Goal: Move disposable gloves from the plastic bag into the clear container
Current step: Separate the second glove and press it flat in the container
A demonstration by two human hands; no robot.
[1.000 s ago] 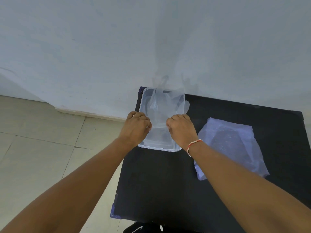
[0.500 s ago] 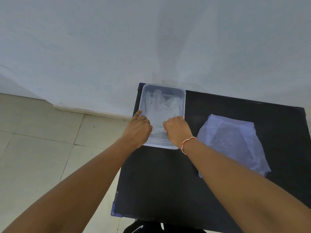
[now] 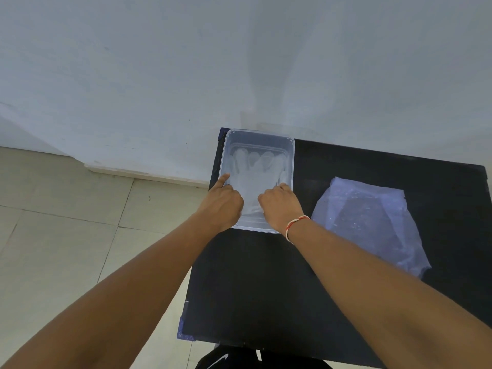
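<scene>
A translucent disposable glove (image 3: pixel 255 170) lies flat inside the clear container (image 3: pixel 259 133), fingers pointing toward the wall. The container stands at the far left corner of the black table (image 3: pixel 266 288). My left hand (image 3: pixel 222 205) rests at the container's near left side, index finger stretched along the rim and the other fingers curled on the glove's cuff. My right hand (image 3: pixel 279 206), with a red-and-white thread at the wrist, is curled down on the cuff's right side. The plastic bag (image 3: pixel 368 222) lies flat to the right of the container, apart from both hands.
A pale wall runs right behind the table's far edge. Tiled floor (image 3: pixel 66 222) lies to the left, below the table's left edge. A dark shoe with a white mark (image 3: pixel 221 360) shows under the near edge.
The glove, held up above the container a second ago, has been lowered and now lies flat inside it. Both hands came down with it, and my left index finger has straightened.
</scene>
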